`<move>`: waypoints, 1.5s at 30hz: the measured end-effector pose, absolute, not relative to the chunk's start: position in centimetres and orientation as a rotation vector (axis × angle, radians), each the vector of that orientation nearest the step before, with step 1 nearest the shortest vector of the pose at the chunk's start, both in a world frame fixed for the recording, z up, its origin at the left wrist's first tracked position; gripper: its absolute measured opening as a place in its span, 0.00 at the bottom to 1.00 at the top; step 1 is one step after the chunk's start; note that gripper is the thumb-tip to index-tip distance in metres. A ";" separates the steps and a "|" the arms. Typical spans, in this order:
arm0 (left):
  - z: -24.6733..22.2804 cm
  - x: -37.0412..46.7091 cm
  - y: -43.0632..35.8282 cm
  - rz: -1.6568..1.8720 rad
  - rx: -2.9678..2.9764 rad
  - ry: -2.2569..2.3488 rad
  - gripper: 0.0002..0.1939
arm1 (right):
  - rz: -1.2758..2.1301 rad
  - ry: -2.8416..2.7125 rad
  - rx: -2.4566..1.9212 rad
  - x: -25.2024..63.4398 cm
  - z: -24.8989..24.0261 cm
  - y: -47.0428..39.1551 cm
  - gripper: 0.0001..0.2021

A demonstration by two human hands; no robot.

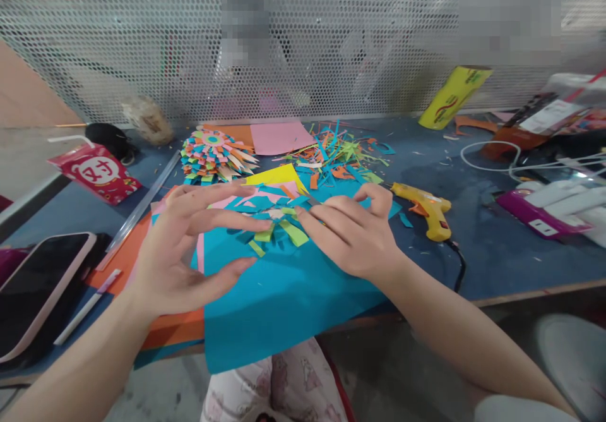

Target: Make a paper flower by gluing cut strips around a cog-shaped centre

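My left hand (182,245) is over the left part of a blue paper sheet (284,311), thumb and fingers spread. One fingertip is at the edge of a small cluster of green, blue and pale paper strips (279,227), and I cannot tell whether it touches. On the other side of that cluster, my right hand (353,229) has its fingers closed in a pinch. Something thin and grey shows by its fingertips, too small to name. A pink sheet and a yellow sheet (274,174) lie just behind, with cut blue strips on them.
A layered multicoloured paper flower (215,153) and a heap of paper shreds (338,150) lie behind the hands. On the right is a yellow glue gun (426,208) with its cord. A phone (45,289) and a red drink carton (97,172) are at left. Perforated metal panel (303,43) behind.
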State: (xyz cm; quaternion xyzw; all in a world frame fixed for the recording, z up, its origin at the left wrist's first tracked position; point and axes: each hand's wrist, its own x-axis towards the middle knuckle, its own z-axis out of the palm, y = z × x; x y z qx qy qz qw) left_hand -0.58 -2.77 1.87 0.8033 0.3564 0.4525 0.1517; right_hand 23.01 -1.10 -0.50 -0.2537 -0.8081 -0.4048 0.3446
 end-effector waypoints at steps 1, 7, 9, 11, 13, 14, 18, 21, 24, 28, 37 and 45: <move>1.8 -0.6 -2.8 1.319 2.379 0.981 0.18 | -1.062 -2.105 -0.657 23.0 -0.5 -1.1 0.09; 1.5 -0.5 -2.9 1.197 2.741 1.069 0.07 | -1.125 -2.040 -0.606 22.9 -0.6 -1.1 0.05; 1.5 -0.6 -3.0 1.216 2.740 1.042 0.10 | -1.126 -2.024 -0.601 22.8 -0.7 -1.0 0.05; 1.6 -0.7 -3.0 1.229 2.735 1.030 0.12 | -1.122 -2.017 -0.595 22.8 -0.8 -0.9 0.06; 1.6 -0.8 -3.0 1.227 2.722 1.032 0.16 | -1.116 -2.024 -0.591 22.9 -0.9 -0.9 0.05; 1.5 -0.8 -2.9 1.226 2.712 1.029 0.20 | -1.117 -2.030 -0.591 22.9 -0.9 -0.9 0.05; 1.3 -0.7 -2.9 1.235 2.683 1.013 0.29 | -1.131 -2.049 -0.598 22.9 -0.8 -0.9 0.05; 1.3 -0.7 -2.9 1.251 2.676 1.018 0.27 | -1.147 -2.061 -0.621 22.9 -0.7 -1.0 0.06; 1.6 -0.7 -3.0 1.198 2.634 1.076 0.19 | -1.108 -2.096 -0.657 23.0 -0.7 -1.1 0.08; 1.8 -0.4 -3.1 1.227 2.508 1.111 0.18 | -0.855 -2.207 -0.698 22.9 -0.9 -1.0 0.09; 1.8 0.3 -1.9 1.352 1.646 1.143 0.22 | 0.399 -2.194 -0.834 22.0 0.0 -0.5 0.06; 1.1 0.1 -0.6 1.161 1.375 1.119 0.28 | 1.042 -2.067 -0.874 21.9 -0.5 0.2 0.09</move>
